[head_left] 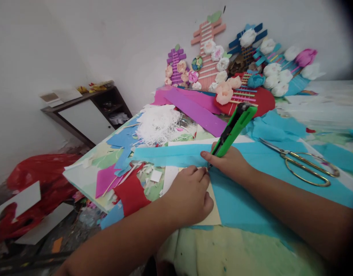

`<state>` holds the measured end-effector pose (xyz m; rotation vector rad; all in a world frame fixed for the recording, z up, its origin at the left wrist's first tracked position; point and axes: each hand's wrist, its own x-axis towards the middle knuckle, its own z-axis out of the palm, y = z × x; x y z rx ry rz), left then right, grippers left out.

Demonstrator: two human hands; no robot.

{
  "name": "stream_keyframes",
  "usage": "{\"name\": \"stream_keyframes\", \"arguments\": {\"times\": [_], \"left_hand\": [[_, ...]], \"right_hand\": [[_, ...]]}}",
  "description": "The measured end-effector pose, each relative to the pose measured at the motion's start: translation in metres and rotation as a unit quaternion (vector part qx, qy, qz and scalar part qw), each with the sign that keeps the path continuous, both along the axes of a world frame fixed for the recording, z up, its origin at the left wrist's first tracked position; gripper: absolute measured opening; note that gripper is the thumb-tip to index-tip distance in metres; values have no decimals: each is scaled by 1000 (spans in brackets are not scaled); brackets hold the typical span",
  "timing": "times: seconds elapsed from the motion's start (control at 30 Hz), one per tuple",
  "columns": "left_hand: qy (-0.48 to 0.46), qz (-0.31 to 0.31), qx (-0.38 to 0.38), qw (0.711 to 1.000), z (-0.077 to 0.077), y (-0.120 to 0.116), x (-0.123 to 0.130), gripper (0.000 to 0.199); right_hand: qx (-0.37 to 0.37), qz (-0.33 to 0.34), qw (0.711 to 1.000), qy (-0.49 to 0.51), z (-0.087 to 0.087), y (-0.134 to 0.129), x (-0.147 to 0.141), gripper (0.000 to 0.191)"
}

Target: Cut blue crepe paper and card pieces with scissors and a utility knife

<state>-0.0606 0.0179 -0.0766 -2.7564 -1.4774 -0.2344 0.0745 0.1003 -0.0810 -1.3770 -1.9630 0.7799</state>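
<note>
My right hand (232,163) grips a green utility knife (235,128), held tilted with its tip down at the edge of a light blue sheet (251,199). My left hand (190,195) rests just left of the tip, on a cream sheet (215,203). Its fingers are curled and close together; what lies under them is hidden. Beyond both hands runs a folded light blue strip (170,154), reaching to the left. Gold-handled scissors (304,163) lie on the blue sheet, right of my right hand.
White string (157,124) is heaped at the back left, near a purple strip (196,111). Paper-flower crafts, one with a red base (261,101), lean along the wall. Red paper (133,195) and scraps lie left. A low cabinet (84,119) stands beyond the table.
</note>
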Motion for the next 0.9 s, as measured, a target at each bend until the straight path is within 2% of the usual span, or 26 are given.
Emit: {"name": "stream_keyframes", "arguments": {"times": [0.17,0.4,0.63,0.9], "left_hand": [[10,-9,-4,1000,0,1,0,38],[19,-14,-10,1000,2,2,0,35],[16,-6,-7,1000,1,1,0,42],[7,-9,-13,1000,1,1,0,38]], "right_hand": [[2,1,1000,-16,0,-4,-1,41],[59,17,998,-31,1,-9,-4,41],[2,-5,1000,1,1,-6,1,42],[2,12,1000,27,1,-6,2,38]]}}
